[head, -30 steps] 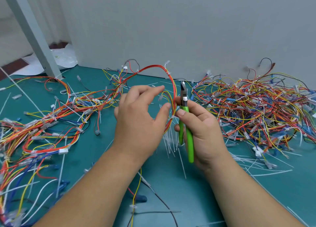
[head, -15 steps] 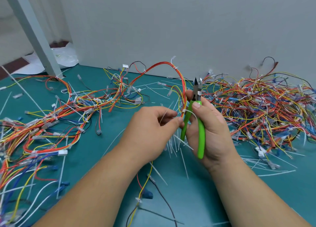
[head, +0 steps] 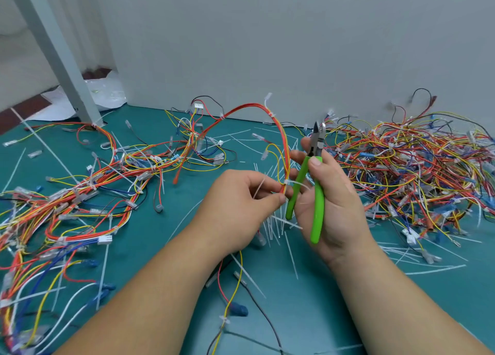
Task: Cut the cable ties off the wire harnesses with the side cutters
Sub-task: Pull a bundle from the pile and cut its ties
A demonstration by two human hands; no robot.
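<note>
- My left hand [head: 235, 207] pinches the red, orange and yellow wire harness [head: 286, 151] between thumb and fingertips, just under a white plastic cable tie [head: 296, 183].
- My right hand [head: 334, 204] is wrapped round the green-handled steel side cutters [head: 318, 202], thumb pressed high on the handle. The blades point up and away from me, with the jaws a little apart.
- The tie sits between my two hands, touching the left fingertips. Its thin tail sticks out to the right, across the nearer green handle.
- Here the bundle runs roughly upright, then arches up and over to the left.
- What the cut turns on, as I judge it: the tie lies below and left of the cutter tips, level with the handles (so the blades now face the wrong way). The right hand must drop and tip the nose leftward.
- The risk I see is nipping a wire with the tie.
- Outward on the teal surface [head: 308, 314]: white clipped tie offcuts [head: 273, 229], a dense multicoloured harness heap [head: 401, 172] at right and looser harnesses [head: 80, 188] at left.
</note>
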